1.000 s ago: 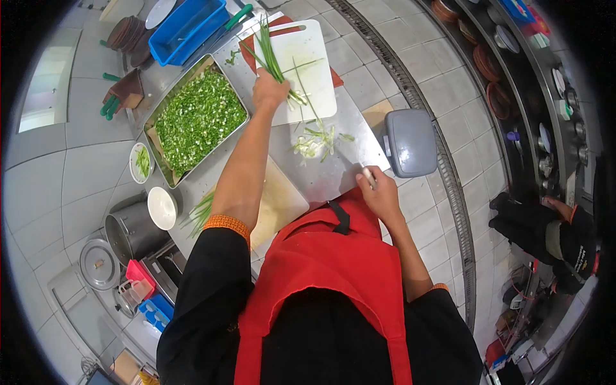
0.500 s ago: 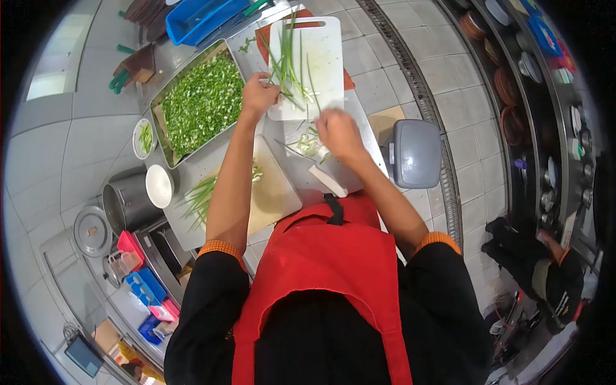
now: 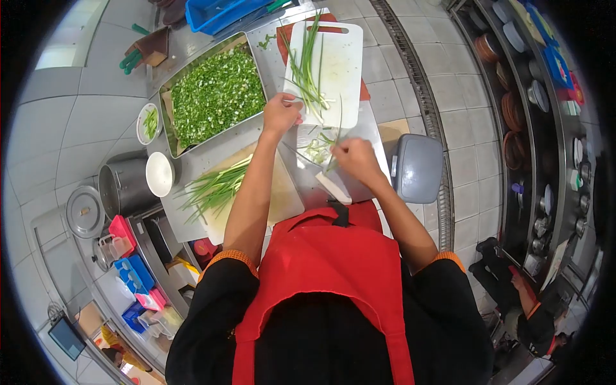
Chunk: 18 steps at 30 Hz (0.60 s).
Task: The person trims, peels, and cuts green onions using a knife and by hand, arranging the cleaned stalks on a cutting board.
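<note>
My right hand pinches a thin spring onion leaf over the steel table, just below the white cutting board. At that board's lower left edge is my left hand, fingers curled; what they hold, if anything, is hidden. Several long spring onions lie along the board, white ends toward me. Between my hands is a small pile of spring onion trimmings. Beside it rests a knife with a white handle. More spring onions lie on a second, yellowish cutting board near my left forearm.
A large metal tray of chopped spring onions stands at the left. Beside it are a small bowl of cut greens, a white bowl and a steel pot. A grey-lidded bin stands right; another person is farther off.
My right hand has drawn back toward me from the board's lower edge with the leaf. My left hand has shifted slightly nearer to me. The whole view has moved a little.
</note>
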Available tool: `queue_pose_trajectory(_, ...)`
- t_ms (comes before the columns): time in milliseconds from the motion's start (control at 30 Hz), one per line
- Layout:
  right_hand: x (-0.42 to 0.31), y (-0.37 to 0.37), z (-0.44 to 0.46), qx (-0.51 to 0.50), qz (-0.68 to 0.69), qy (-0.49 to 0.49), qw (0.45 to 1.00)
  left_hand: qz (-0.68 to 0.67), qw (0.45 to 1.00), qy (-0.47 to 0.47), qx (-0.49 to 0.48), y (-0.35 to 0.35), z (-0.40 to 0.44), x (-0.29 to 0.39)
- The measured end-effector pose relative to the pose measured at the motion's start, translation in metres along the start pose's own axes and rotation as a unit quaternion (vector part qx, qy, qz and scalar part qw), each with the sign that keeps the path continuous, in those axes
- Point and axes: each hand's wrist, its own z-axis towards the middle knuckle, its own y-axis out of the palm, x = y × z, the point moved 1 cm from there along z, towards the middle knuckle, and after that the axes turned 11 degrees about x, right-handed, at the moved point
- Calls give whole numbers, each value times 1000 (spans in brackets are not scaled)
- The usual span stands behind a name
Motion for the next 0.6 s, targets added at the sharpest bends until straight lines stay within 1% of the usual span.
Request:
queue_pose_trajectory(67, -3, 2, -5, -71, -14, -18, 997, -4, 999, -23, 37, 8, -7, 14)
queue_pose_trajectory(100, -7, 2, 2, -61, -10, -35, 997, -3, 999, -25, 34, 11, -8, 19)
queue_pose_trajectory(133, -6, 9, 12, -61, -10, -33, 998, 19, 998, -24, 47, 13, -6, 24)
queue_pose_trajectory(200, -7, 26, 41, 87, 62, -141, 984, 41, 997, -21, 60, 15, -3, 27)
queue_pose_trajectory(267, -21, 37, 70, 128, 20, -167, 977, 71, 995, 4, 69, 18, 0, 29)
queue_pose_trajectory(300, -28, 44, 81, 131, 21, -166, 977, 71, 995, 6, 66, 18, 2, 29)
queue_pose_trajectory(367, -37, 57, 99, 130, -58, -176, 974, -22, 996, -40, 81, 14, 3, 22)
queue_pose_trajectory(400, -38, 59, 105, 129, -57, -175, 974, -21, 996, -41, 82, 11, 1, 19)
queue_pose_trajectory(467, -42, 66, 115, 44, -80, -128, 988, -77, 992, -75, 61, 2, -6, 16)
queue_pose_trajectory(500, -41, 67, 119, 39, -80, -130, 987, -78, 992, -77, 66, -1, -9, 15)
queue_pose_trajectory(533, -36, 66, 121, 24, 32, -77, 996, -58, 994, -74, 48, -3, -13, 15)
queue_pose_trajectory(567, -31, 64, 120, 6, 141, -19, 990, -39, 996, -73, 30, -5, -17, 13)
queue_pose_trajectory(600, -26, 60, 117, -2, 140, -18, 990, -40, 995, -80, 34, -7, -23, 10)
